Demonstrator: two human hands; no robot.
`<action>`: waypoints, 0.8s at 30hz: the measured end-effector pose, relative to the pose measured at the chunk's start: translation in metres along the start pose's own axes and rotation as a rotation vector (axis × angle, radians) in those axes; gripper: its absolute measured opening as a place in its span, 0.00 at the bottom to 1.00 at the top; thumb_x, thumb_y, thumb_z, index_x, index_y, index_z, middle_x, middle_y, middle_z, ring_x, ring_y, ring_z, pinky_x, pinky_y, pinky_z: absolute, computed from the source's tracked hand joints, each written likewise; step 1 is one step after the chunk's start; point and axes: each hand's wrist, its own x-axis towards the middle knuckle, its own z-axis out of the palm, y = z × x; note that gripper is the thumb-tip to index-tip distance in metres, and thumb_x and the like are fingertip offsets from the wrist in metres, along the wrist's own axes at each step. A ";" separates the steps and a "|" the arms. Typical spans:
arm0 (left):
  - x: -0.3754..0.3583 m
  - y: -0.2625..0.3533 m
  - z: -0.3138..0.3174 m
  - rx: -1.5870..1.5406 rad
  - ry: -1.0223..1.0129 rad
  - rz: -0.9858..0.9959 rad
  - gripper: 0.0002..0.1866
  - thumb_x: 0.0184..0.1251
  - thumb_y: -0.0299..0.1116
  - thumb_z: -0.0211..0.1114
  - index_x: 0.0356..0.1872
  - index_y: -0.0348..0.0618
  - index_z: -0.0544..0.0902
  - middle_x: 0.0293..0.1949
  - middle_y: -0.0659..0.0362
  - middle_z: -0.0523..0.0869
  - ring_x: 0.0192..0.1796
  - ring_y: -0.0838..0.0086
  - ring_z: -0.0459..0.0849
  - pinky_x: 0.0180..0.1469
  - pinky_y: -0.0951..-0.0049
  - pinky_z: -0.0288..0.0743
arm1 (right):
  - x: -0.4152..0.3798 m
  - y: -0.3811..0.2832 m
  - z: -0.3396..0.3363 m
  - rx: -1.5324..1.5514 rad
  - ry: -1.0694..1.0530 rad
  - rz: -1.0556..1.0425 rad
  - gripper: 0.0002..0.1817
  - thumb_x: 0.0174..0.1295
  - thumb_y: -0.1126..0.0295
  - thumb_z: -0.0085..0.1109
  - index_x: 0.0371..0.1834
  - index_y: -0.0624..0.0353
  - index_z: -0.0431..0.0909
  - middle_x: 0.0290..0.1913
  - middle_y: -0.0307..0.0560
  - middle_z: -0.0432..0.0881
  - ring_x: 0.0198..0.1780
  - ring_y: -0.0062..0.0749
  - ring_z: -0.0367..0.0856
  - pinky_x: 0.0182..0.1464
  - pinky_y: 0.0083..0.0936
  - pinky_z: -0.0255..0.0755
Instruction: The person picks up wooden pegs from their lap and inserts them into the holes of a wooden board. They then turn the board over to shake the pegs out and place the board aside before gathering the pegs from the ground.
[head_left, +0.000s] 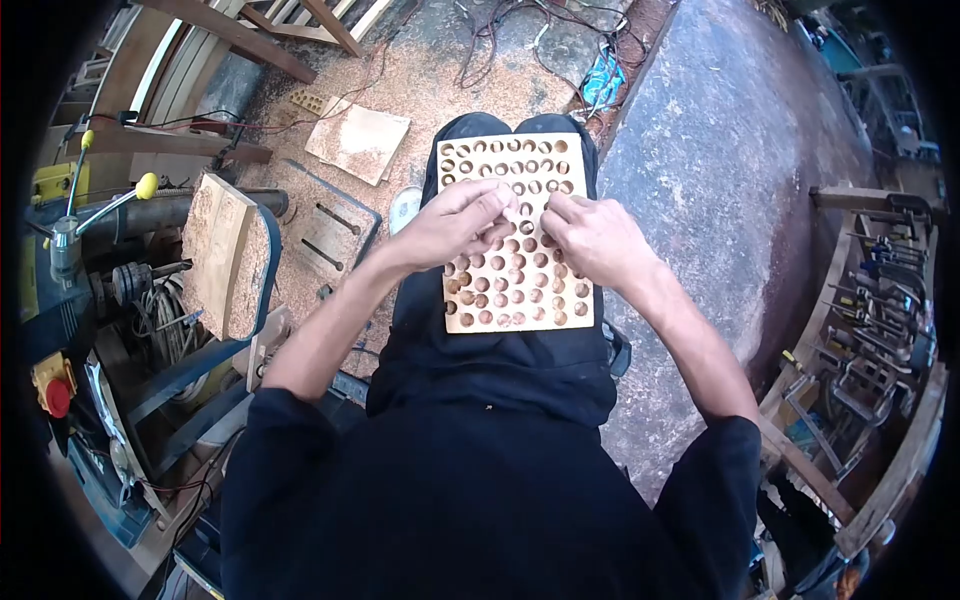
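Observation:
Across my lap lies a pale wooden board [515, 322] drilled with rows of round holes. Several holes in the lower rows look filled with reddish-brown round pieces, while the upper ones show dark, shaded insides. My left hand [465, 220] is over the board's left-middle part, thumb and fingers pinched together; what is between them is too small to make out. On the other side, my right hand [595, 235] has its fingers curled inward above the right-middle holes, and their tips are partly hidden. A narrow gap separates the two hands. Both cover some of the holes.
At left stands a drill press [65, 235] with yellow-knobbed handles and a dusty table holding a wood block [235, 255]. Sawdust and a flat wooden piece [360, 138] lie on the floor ahead, with cables [490, 45] beyond. Clamps [875, 330] hang on a rack at right.

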 end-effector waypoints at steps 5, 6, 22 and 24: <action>-0.005 -0.018 0.012 -0.429 0.108 -0.013 0.17 0.79 0.40 0.48 0.37 0.37 0.77 0.29 0.56 0.80 0.19 0.84 0.68 0.20 0.86 0.61 | -0.013 -0.019 0.011 0.028 0.151 0.119 0.08 0.53 0.73 0.61 0.34 0.61 0.74 0.38 0.48 0.76 0.36 0.42 0.84 0.35 0.36 0.79; -0.004 -0.019 0.013 -0.393 0.128 -0.006 0.18 0.80 0.40 0.48 0.37 0.37 0.78 0.29 0.56 0.80 0.19 0.84 0.69 0.19 0.86 0.61 | -0.010 -0.022 0.012 0.107 0.155 0.212 0.08 0.53 0.73 0.62 0.34 0.61 0.75 0.38 0.50 0.77 0.36 0.45 0.84 0.36 0.37 0.78; 0.002 -0.025 0.029 1.268 0.276 0.286 0.06 0.61 0.30 0.66 0.38 0.47 0.88 0.28 0.58 0.82 0.29 0.64 0.85 0.31 0.65 0.79 | -0.006 -0.016 -0.003 0.547 0.127 0.494 0.06 0.64 0.78 0.54 0.41 0.67 0.69 0.37 0.55 0.77 0.35 0.39 0.83 0.34 0.35 0.77; 0.001 -0.020 0.032 1.295 0.239 0.288 0.04 0.58 0.28 0.64 0.35 0.46 0.84 0.26 0.58 0.79 0.28 0.63 0.84 0.29 0.63 0.78 | -0.016 -0.011 0.003 0.892 0.199 0.621 0.06 0.69 0.75 0.54 0.41 0.66 0.69 0.33 0.50 0.78 0.29 0.31 0.81 0.31 0.29 0.76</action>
